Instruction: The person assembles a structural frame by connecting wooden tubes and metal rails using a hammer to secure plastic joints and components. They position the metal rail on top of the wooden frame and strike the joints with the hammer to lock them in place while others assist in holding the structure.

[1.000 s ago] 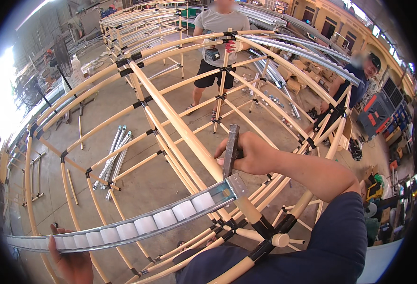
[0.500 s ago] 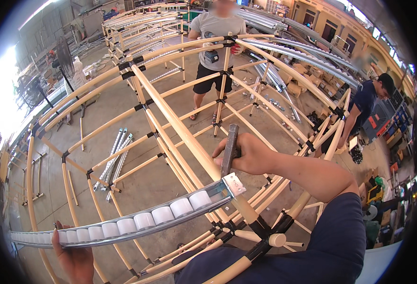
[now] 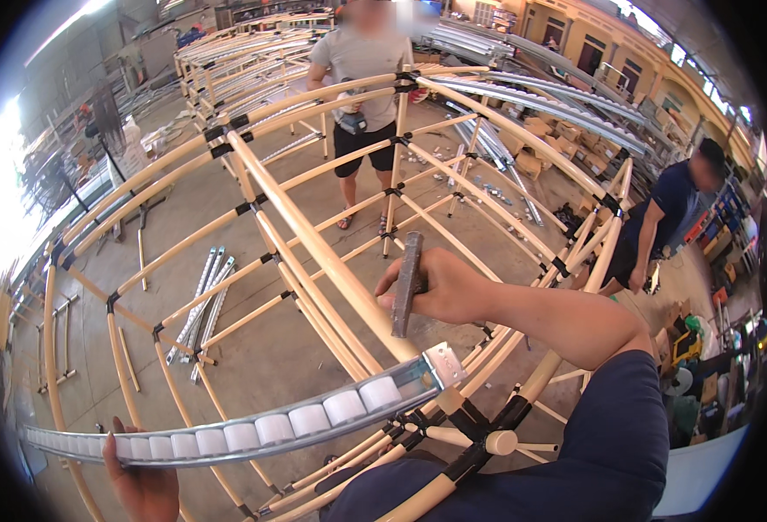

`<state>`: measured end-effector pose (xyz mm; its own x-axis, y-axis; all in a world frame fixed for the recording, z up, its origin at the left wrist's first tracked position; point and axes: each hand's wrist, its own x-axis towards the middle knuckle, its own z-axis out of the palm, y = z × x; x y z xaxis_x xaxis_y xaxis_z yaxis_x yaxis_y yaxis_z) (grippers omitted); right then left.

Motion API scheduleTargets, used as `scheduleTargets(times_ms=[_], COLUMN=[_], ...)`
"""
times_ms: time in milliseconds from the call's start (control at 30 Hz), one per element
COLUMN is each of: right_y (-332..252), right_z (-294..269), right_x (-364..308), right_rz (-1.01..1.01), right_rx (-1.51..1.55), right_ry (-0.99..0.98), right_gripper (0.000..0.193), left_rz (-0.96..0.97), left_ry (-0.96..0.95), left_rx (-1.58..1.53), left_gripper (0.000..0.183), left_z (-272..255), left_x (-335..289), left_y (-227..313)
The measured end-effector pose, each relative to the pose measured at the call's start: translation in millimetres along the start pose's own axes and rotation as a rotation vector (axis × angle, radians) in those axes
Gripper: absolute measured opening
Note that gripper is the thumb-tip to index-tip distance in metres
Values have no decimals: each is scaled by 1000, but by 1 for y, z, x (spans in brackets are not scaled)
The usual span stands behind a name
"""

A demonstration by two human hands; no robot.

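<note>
My left hand grips a roller track from below near its left part, thumb up along the side. The track is a metal channel with a row of white rollers, lying slantwise over the near part of a frame of beige pipes with black joints. A metal end bracket caps its right end, close to a pipe joint. Just above that end, my right hand is closed on a hammer; its dark steel head stands nearly upright, apart from the bracket, and the handle is mostly hidden.
Across the frame stands a person in a grey shirt with a cordless drill. Another in dark blue bends at the right. Loose roller tracks lie on the floor at left; cardboard boxes are heaped behind.
The track's bracket end has shifted a little right and down in view, and a gap now shows between it and the hammer. The person with the drill appears further left.
</note>
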<state>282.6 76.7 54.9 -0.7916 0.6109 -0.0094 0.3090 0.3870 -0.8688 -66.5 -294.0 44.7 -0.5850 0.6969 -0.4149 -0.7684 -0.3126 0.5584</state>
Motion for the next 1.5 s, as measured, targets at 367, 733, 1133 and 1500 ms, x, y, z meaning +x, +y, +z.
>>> scheduleTargets(times_ms=[367, 733, 1133, 1500], right_y=[12, 19, 21, 24], right_z=[-1, 2, 2, 3], right_x=[3, 1, -1, 0], right_rz=[-40, -121, -135, -154], right_rx=[-72, -100, -99, -81], right_ry=[-37, 75, 88, 94], right_gripper=[27, 28, 29, 25], left_rz=[364, 44, 107, 106], left_ry=[22, 25, 90, 144], left_rx=[740, 130, 227, 210], left_gripper=[62, 47, 39, 36], left_z=[-44, -35, 0, -17], left_x=[13, 17, 10, 16], left_y=[-8, 7, -14, -5])
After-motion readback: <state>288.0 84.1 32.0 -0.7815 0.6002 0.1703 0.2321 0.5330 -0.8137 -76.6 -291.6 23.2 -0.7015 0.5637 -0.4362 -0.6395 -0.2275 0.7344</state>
